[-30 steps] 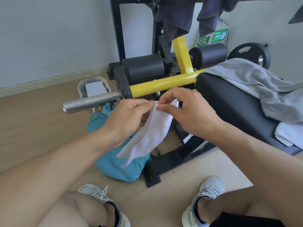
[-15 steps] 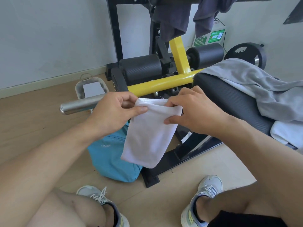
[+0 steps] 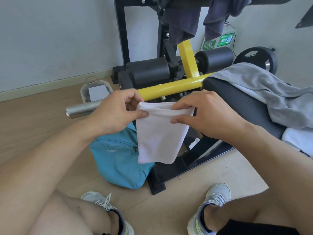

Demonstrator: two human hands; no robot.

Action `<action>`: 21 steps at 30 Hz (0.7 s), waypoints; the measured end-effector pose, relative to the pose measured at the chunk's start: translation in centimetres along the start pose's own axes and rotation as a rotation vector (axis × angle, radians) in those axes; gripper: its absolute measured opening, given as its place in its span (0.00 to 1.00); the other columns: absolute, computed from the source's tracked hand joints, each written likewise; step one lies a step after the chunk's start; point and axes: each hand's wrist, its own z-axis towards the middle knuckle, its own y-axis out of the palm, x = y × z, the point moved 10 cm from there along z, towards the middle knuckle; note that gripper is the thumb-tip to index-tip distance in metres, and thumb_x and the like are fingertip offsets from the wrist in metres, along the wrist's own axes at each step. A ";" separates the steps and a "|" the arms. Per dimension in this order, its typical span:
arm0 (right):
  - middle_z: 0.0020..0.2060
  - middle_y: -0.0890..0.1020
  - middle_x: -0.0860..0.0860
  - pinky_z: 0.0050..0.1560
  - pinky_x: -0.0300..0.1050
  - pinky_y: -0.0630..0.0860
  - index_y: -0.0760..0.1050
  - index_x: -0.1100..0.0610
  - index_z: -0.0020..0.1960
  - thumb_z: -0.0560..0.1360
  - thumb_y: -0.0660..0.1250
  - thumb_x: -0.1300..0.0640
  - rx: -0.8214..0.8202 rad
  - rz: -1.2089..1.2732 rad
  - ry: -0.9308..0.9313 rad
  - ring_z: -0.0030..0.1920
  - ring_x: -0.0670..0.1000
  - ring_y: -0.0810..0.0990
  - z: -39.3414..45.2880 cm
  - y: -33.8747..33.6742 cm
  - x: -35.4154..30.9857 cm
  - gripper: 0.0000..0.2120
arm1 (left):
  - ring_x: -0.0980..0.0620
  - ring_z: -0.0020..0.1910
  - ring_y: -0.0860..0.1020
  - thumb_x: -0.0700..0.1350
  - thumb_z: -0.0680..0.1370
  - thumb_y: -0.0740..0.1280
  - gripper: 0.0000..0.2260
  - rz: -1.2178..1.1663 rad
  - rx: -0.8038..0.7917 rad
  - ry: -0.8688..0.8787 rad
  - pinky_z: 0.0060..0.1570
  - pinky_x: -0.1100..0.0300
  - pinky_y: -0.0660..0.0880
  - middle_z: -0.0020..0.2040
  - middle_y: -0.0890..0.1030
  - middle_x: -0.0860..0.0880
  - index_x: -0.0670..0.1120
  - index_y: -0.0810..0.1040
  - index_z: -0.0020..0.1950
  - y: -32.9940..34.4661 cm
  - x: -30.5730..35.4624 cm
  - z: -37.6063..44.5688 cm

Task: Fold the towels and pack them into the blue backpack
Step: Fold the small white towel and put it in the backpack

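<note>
Your left hand (image 3: 115, 112) and right hand (image 3: 205, 116) each pinch a top corner of the folded white towel (image 3: 159, 133), which hangs above the blue backpack (image 3: 116, 160).

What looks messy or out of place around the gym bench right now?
A grey towel lies crumpled, unfolded, over the bench pad, with a white towel bunched beside it. Dark clothes hang from the machine frame. The small white towel held by both hands looks neatly folded.
</note>
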 end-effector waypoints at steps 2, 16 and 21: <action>0.43 0.79 0.41 0.46 0.31 0.65 0.83 0.46 0.50 0.71 0.77 0.43 0.041 0.029 0.041 0.44 0.41 0.73 0.1 -0.3 0.6 0.11 | 0.45 0.45 0.83 0.42 0.73 0.78 0.09 -0.019 0.003 0.009 0.54 0.43 0.80 0.41 0.85 0.51 0.48 0.80 0.46 -0.3 0.2 -0.1; 0.47 0.83 0.36 0.49 0.31 0.79 0.80 0.45 0.61 0.71 0.77 0.43 0.041 0.497 0.279 0.49 0.36 0.82 -1.4 3.7 -1.5 0.20 | 0.42 0.46 0.85 0.50 0.72 0.79 0.13 -0.513 0.211 -0.161 0.51 0.40 0.83 0.45 0.86 0.43 0.43 0.83 0.48 2.3 0.6 -2.2; 0.47 0.83 0.38 0.48 0.36 0.82 0.80 0.47 0.59 0.70 0.77 0.41 0.117 0.552 0.335 0.48 0.38 0.82 -1.6 3.5 -0.8 0.21 | 0.51 0.38 0.84 0.52 0.66 0.77 0.12 -0.650 0.177 -0.179 0.44 0.57 0.81 0.38 0.85 0.46 0.44 0.86 0.43 2.8 1.2 -2.4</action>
